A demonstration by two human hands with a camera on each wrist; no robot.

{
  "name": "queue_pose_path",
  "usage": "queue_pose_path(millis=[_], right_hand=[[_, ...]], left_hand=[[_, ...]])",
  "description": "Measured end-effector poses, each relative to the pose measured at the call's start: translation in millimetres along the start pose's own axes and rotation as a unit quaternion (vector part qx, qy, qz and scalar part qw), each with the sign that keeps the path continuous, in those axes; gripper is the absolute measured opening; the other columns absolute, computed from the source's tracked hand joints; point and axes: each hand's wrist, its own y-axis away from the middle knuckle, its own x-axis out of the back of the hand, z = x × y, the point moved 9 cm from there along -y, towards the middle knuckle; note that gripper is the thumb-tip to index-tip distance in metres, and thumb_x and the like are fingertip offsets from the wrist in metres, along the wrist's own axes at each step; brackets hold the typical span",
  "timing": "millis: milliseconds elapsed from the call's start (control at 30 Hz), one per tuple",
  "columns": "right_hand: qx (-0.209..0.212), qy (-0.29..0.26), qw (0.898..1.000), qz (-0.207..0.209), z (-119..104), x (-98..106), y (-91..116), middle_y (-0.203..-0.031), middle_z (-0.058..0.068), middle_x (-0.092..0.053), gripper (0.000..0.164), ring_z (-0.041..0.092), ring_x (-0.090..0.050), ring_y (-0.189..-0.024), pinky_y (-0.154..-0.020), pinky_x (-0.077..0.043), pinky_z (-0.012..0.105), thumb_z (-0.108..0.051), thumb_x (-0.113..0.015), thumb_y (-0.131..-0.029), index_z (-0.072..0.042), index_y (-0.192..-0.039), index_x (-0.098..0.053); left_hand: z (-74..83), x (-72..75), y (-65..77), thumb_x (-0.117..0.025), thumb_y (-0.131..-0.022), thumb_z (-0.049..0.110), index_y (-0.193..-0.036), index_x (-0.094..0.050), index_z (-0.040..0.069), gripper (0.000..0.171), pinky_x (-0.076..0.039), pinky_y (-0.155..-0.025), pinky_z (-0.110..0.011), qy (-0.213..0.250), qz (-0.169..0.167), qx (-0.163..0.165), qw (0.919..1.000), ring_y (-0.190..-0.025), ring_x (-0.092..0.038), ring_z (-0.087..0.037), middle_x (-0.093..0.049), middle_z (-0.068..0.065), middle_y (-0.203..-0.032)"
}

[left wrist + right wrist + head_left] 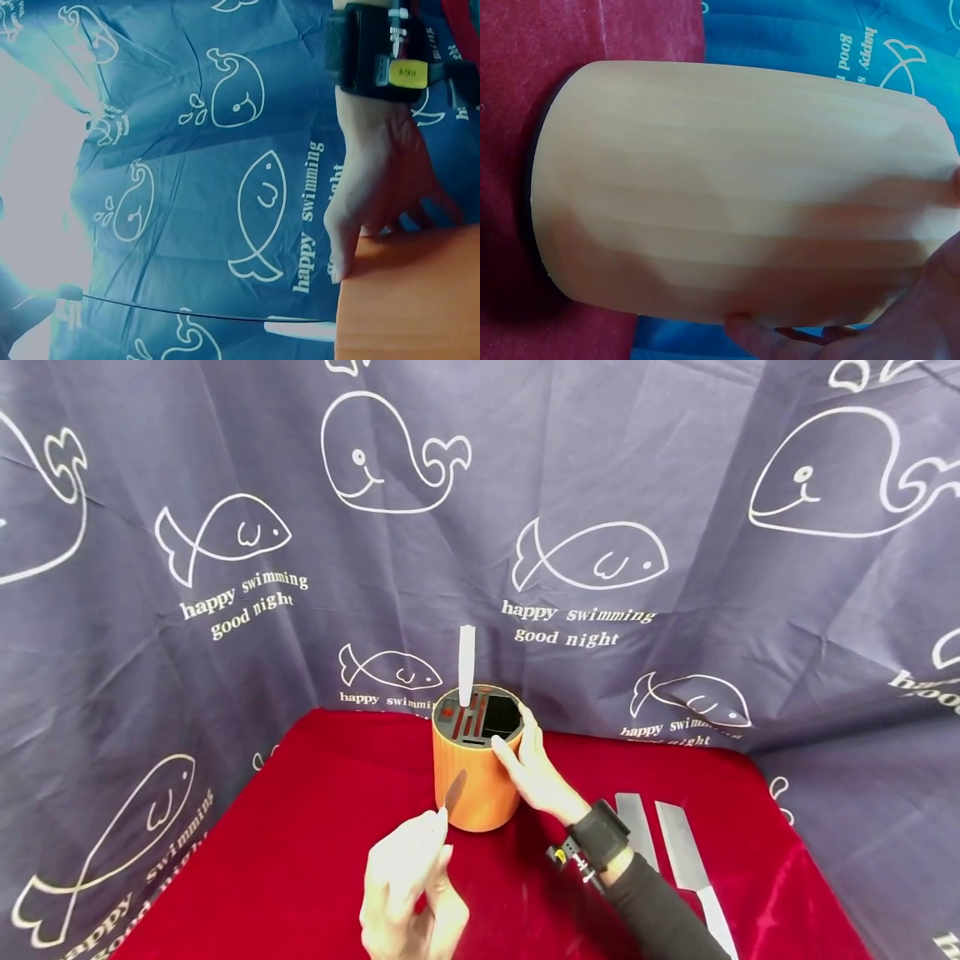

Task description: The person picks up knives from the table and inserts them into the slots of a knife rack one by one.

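Observation:
An orange round knife block point(480, 793) stands upright on the red cloth, its dark top cut with several slots. One white-handled knife point(467, 664) sits in it, handle up. My right hand point(536, 768) grips the block's right side near the rim, thumb at the front; the right wrist view shows its fingers against the pale-looking wall point(727, 195). In front of the block, my left hand point(412, 885) holds a slim knife point(454, 789), blade pointing up toward the block. The left wrist view catches that blade point(180, 310) edge-on; its handle is mostly hidden in the hand.
Two broad-bladed knives lie on the cloth point(300, 860) at the right: one with a white handle point(678, 843), the other point(636, 822) partly covered by the right forearm. A grey-blue curtain point(480, 468) with whale and fish drawings hangs close behind the block and along both sides.

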Motion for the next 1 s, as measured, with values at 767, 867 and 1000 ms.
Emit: queue_pose_path(millis=[767, 867, 1000], right_hand=[[0.011, 0.002, 1.0, 0.011, -5.3, 2.8, -3.6, -0.163, 0.02, -0.016, 0.08, 0.036, -0.021, -0.153, -0.125, -0.025, 0.057, -0.039, -0.054, -0.102, -0.01, -0.161, -0.008], [0.005, 0.005, 1.0, 0.006, -3.2, 0.7, -1.1, -0.163, 0.02, -0.016, 0.08, 0.034, -0.021, -0.153, -0.126, -0.025, 0.055, -0.039, -0.053, -0.102, -0.01, -0.161, -0.007], [0.008, 0.004, 1.0, 0.006, -2.3, -0.5, 1.1, -0.164, 0.021, -0.016, 0.079, 0.035, -0.021, -0.153, -0.126, -0.025, 0.056, -0.037, -0.053, -0.103, -0.008, -0.16, -0.008]], left_hand=[[-18.5, 2.9, -5.4, -0.067, -0.093, 0.003, -0.103, -0.055, -0.007, 0.019, -0.06, -0.091, -0.031, -0.006, -0.024, -0.066, 0.9975, -0.076, -0.065, -0.032, -0.07, -0.022, -0.092], [-22.1, 3.6, -5.2, -0.068, -0.093, 0.006, -0.1, -0.059, -0.008, 0.018, -0.06, -0.092, -0.032, -0.007, -0.031, -0.054, 0.9981, -0.077, -0.066, -0.033, -0.07, -0.023, -0.092], [-25.5, 5.1, -5.7, -0.07, -0.091, 0.003, -0.09, -0.059, -0.009, 0.017, -0.061, -0.088, -0.033, 0.009, -0.02, -0.051, 0.9985, -0.073, -0.066, -0.034, -0.072, -0.024, -0.088]])
